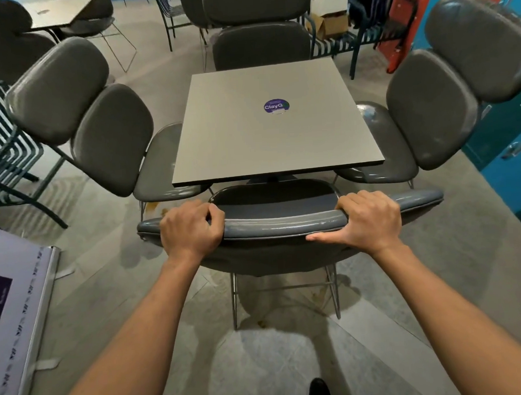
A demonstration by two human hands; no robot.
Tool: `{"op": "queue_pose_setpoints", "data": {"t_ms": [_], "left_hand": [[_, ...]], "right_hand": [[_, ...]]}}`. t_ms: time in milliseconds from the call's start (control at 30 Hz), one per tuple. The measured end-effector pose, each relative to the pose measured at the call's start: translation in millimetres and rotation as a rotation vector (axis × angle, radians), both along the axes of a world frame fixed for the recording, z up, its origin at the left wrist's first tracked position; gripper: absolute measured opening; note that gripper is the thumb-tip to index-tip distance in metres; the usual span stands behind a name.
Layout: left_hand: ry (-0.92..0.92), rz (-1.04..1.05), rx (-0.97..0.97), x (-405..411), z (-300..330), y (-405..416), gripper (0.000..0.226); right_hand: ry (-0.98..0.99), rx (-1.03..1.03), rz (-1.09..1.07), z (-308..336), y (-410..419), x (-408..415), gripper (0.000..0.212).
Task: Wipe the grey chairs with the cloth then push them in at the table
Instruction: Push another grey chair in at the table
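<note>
- Head view: both hands are on the near grey chair [284, 223], low in the centre of the frame, gripping the top edge of its backrest.
- Left hand [190, 228] curls its fingers over the backrest's top edge, left of middle, knuckles up.
- Right hand [366, 222] wraps the edge right of middle, thumb stretched flat along the back face of the cushion.
- This chair's seat reaches under the near edge of the square grey table [268, 142], mid-frame.
- A round purple sticker [276, 106] sits on the tabletop.
- Left grey chair [98, 121] has its seat tucked beneath the table's left side; right grey chair [435, 97] likewise on the right.
- Far grey chair [259, 25] stands at the table's top edge, top centre.
- No cloth is visible in either hand.
- Black shoes [319, 392] peek in at the bottom edge.
- A white board with a metal edge [27, 324] lies on the floor at lower left.
</note>
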State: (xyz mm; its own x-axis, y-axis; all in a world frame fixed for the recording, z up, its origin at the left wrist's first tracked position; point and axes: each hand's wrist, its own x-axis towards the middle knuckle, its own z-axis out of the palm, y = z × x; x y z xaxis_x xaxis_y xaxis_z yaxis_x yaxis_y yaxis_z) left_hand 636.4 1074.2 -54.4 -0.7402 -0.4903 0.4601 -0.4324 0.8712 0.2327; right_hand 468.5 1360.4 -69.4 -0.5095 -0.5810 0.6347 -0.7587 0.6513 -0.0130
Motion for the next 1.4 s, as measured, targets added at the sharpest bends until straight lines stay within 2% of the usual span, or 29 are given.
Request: {"op": "queue_pose_setpoints", "data": {"t_ms": [700, 1033, 1233, 1400], "left_hand": [[0.096, -0.005, -0.099, -5, -11, -8, 0.044], [0.088, 0.019, -0.094, 0, -9, -1, 0.044], [0.080, 0.036, -0.066, 2, -8, 3, 0.043], [0.032, 0.026, 0.034, 6, -6, 8, 0.047]], "right_hand": [[0.053, -0.095, 0.066, -11, -3, -9, 0.080], [0.015, -0.070, 0.060, -10, 0, -4, 0.080], [-0.040, 0.004, 0.036, -6, 1, -2, 0.081], [-0.225, 0.213, -0.024, 8, 6, 5, 0.086]]}}
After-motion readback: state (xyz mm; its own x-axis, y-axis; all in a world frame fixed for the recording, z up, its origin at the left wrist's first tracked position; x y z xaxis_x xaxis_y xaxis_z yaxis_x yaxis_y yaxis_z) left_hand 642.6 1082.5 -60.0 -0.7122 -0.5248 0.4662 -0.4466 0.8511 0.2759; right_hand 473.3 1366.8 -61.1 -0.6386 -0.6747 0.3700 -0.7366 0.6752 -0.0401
